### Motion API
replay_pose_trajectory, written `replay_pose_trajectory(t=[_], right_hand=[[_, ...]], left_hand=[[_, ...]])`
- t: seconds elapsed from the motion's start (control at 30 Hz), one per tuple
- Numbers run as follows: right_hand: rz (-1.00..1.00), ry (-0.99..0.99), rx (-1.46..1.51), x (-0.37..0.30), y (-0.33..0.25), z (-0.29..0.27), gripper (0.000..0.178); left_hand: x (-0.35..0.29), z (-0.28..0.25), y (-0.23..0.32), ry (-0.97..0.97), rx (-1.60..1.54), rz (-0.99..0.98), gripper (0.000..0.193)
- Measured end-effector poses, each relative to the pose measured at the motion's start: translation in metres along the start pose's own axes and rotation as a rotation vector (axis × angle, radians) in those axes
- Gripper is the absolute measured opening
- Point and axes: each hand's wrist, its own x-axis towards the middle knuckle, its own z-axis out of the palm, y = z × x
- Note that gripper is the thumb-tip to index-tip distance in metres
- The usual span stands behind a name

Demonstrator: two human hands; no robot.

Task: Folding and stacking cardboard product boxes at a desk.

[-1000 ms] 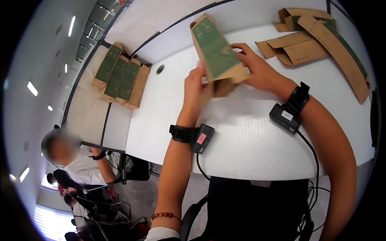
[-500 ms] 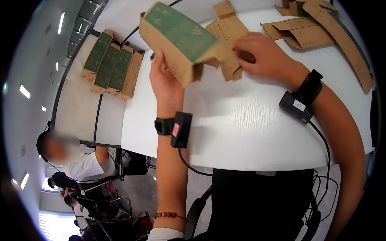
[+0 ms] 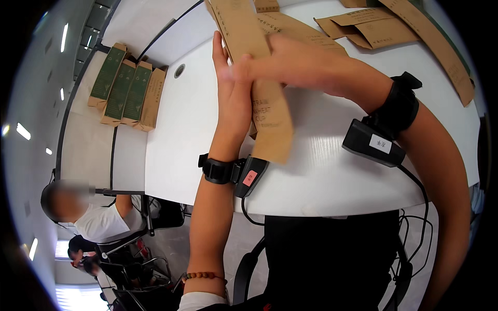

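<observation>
A brown cardboard box (image 3: 270,111) stands tilted over the white table, a plain side with dark print toward me. One end flap hangs at its near end. My left hand (image 3: 232,96) grips the box along its left side, its fingers reaching up beside the cardboard. Across the box's middle lies my right hand (image 3: 290,59), closed over it, with a finger reaching the left hand; motion blurs it. Behind the box, a flattened piece of brown cardboard (image 3: 306,33) lies partly hidden by the right hand.
Several folded green-and-brown boxes (image 3: 122,93) stand in a row at the left by the low partition. Flattened cartons (image 3: 384,33) and a long cardboard strip (image 3: 433,44) lie at the far right of the white table (image 3: 332,176). A person (image 3: 104,217) sits at the left.
The box has turned, so its green face no longer shows and a brown side faces me. My right hand has moved left from the open end onto the box.
</observation>
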Motion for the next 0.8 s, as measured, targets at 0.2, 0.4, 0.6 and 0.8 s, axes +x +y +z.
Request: replay_pose_trajectory(t=[0.2, 0.4, 0.6, 0.8], right_hand=[[-0.286, 0.077, 0.015, 0.003, 0.004, 0.001, 0.074], [-0.506, 0.342, -0.253, -0.002, -0.008, 0.005, 0.085], [-0.749, 0.465, -0.494, 0.009, 0.019, -0.004, 0.07], [-0.794, 0.47, -0.659, 0.015, 0.027, -0.015, 0.07]], left_hand=[[0.006, -0.004, 0.022, 0.059, 0.012, 0.085, 0.086], [-0.007, -0.014, 0.022, 0.083, -0.225, 0.055, 0.071], [-0.009, -0.012, 0.035, 0.012, 0.08, 0.109, 0.068], [0.012, -0.022, 0.004, 0.163, 0.567, 0.561, 0.046]])
